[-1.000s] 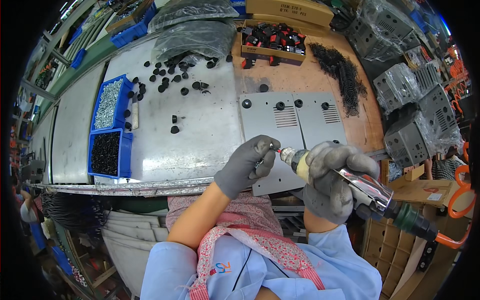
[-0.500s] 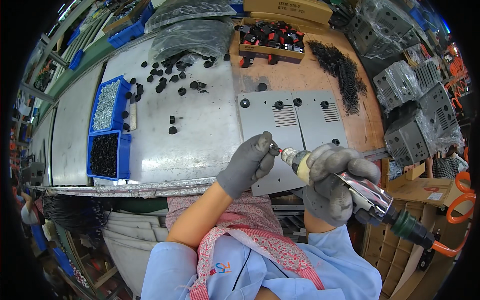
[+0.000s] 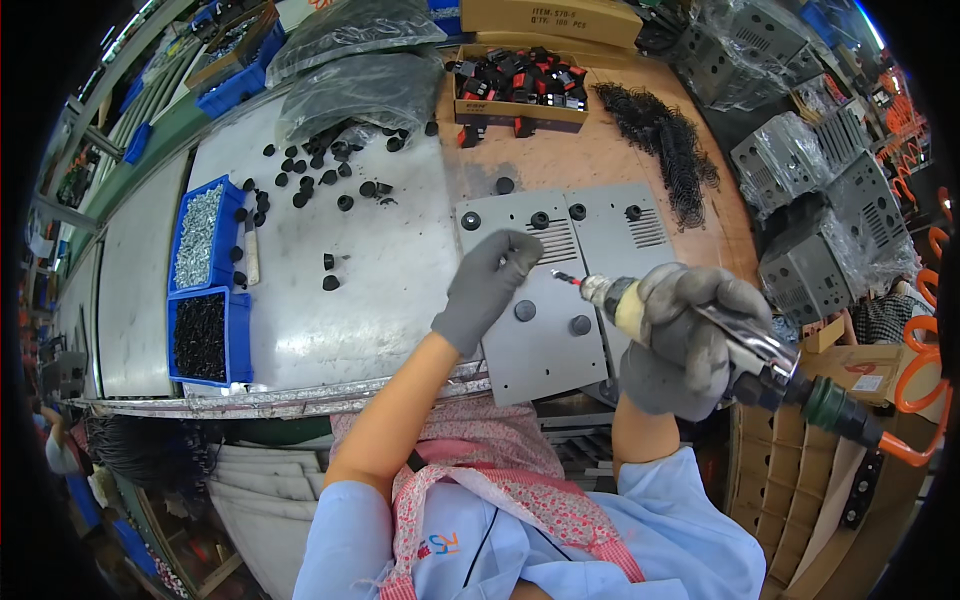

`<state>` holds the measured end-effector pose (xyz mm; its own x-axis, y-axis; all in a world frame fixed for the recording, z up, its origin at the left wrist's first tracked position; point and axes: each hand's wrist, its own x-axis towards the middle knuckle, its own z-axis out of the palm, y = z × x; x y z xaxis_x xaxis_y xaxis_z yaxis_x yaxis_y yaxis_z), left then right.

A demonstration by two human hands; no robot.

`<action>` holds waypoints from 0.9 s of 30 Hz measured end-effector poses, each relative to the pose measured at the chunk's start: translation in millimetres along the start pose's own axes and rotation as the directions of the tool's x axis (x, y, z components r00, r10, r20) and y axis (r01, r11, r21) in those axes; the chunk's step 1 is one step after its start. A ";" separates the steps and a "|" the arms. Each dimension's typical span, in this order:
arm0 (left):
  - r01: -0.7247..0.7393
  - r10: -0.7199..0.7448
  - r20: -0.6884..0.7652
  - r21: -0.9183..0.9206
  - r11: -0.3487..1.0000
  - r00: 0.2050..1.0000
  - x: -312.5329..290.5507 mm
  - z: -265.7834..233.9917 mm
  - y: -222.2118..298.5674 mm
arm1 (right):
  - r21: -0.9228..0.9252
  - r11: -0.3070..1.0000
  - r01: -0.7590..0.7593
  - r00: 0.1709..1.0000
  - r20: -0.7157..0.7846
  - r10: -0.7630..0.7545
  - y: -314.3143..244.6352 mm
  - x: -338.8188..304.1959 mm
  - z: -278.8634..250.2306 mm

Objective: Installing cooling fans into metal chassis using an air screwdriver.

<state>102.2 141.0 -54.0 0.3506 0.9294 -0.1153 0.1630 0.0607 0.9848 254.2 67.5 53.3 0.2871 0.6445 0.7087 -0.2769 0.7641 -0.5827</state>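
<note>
My right hand (image 3: 690,335), in a grey glove, is wrapped round an air screwdriver (image 3: 745,340) whose bit points left over two grey slotted metal panels (image 3: 548,355). Whether a screw sits on the bit's tip is too small to tell. My left hand (image 3: 488,290), also gloved, is closed above the left panel near its slots, thumb and fingers together. What its fingertips hold, if anything, is hidden. Black rubber feet lie on the panels, among them one foot (image 3: 524,311) and another foot (image 3: 580,325) between my hands.
Left stand a blue bin of silvery screws (image 3: 203,238) and a blue bin of black parts (image 3: 202,336). Loose black feet (image 3: 345,202) are scattered nearby. A carton of red-and-black switches (image 3: 520,80) and tangled black springs (image 3: 665,150) are behind. An orange hose (image 3: 905,447) trails right.
My left hand has drawn away from the screwdriver's bit and moved over the panel's slots. The right hand has shifted slightly right with the screwdriver. The view has shifted slightly.
</note>
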 end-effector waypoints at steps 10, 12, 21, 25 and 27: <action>-0.078 0.200 -0.083 0.725 0.684 0.976 79.1 30.2 -10.5 | -0.304 0.948 -0.091 0.985 -0.167 0.041 49.0 35.7 -16.7; -0.076 0.179 -0.071 0.711 0.699 0.981 81.7 30.7 -6.0 | -0.311 0.946 -0.092 0.988 -0.150 0.046 69.6 41.6 -29.9; -0.122 0.289 -0.115 0.718 0.685 0.950 82.4 31.8 -9.3 | -0.181 0.931 -0.316 0.934 -0.233 0.272 130.9 49.5 -33.1; -0.084 0.142 -0.023 0.706 0.703 0.990 88.5 26.0 2.4 | -0.207 0.908 -0.365 0.916 -0.254 0.311 134.1 56.1 -31.4; -0.104 0.175 -0.028 0.711 0.696 0.984 88.7 26.1 0.4 | -0.269 0.870 -0.414 0.898 -0.275 0.342 136.2 57.5 -30.5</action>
<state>157.4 214.0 -67.2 0.3482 0.9353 0.0628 0.7325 -0.3133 0.6044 260.9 209.5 2.5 0.4155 0.8485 0.3277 -0.1127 0.4055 -0.9071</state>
